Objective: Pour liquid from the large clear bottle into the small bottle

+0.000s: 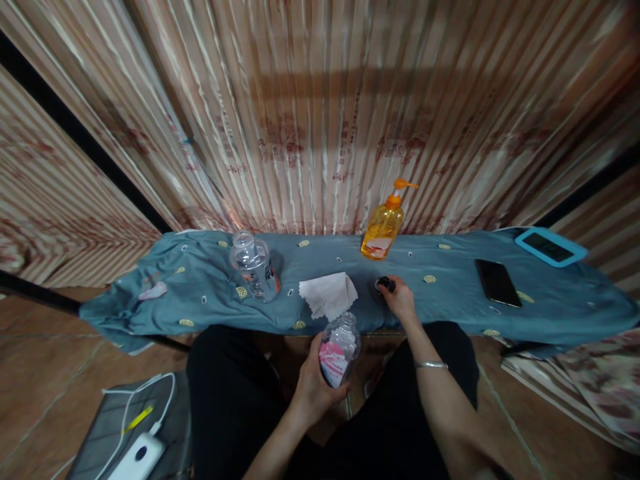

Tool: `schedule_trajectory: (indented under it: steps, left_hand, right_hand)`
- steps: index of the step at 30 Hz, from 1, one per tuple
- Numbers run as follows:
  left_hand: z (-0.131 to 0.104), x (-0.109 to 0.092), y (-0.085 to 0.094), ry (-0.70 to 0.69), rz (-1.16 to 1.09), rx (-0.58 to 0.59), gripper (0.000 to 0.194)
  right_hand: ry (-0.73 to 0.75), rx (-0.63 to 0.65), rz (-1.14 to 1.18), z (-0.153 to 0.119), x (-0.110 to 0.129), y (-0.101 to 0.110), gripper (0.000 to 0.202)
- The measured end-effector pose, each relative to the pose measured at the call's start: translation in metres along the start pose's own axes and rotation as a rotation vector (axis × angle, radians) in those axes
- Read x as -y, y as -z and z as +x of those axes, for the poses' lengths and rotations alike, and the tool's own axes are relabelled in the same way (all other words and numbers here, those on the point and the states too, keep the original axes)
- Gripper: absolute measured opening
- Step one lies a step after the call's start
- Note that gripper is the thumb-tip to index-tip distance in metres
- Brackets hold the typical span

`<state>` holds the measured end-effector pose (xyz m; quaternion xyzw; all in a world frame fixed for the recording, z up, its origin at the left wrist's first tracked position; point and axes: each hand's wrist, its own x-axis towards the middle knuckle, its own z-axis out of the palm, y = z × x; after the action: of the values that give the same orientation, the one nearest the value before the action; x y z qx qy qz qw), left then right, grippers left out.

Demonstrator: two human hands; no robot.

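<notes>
My left hand (317, 390) is wrapped round a clear plastic bottle (341, 350) with a pink and white label, held tilted over my lap with its mouth uncovered. My right hand (399, 298) pinches a small black cap (384, 285) at the cloth-covered bench top. Between the hands, a white cloth (327, 293) lies spread on the bench. A larger clear bottle (255, 267), also without a cap, stands to the left. Behind my right hand is an orange pump bottle (383, 230) of yellow liquid.
A black phone (499, 283) and a blue-framed digital clock (550, 246) lie on the right of the bench (450, 267). Pleated curtains (325, 120) hang behind it. At lower left, a white power bank (137, 459) with a cable rests on a dark surface.
</notes>
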<state>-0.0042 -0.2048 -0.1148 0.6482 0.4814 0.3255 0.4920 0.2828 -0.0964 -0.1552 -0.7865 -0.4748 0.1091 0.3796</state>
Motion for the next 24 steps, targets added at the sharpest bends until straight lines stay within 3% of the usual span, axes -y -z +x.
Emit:
schedule_trajectory:
  steps: [14,18,22,24]
  left_hand:
    - [0.002,0.002,-0.003,-0.027,0.025,-0.006,0.094]
    - [0.001,0.003,-0.002,-0.016,0.018,-0.011,0.099]
    - [0.007,-0.003,0.004,-0.023,-0.019,-0.017,0.107]
    - [0.015,-0.009,0.007,-0.051,-0.035,-0.022,0.110]
  right_hand:
    - [-0.076,-0.087,-0.083,-0.018,-0.017,0.019,0.033]
    - [-0.082,-0.114,-0.004,-0.022,-0.008,0.023,0.038]
    - [-0.061,-0.139,0.168,-0.034,0.012,0.036,0.063]
    - [-0.027,-0.069,0.293,-0.048,0.028,0.039,0.073]
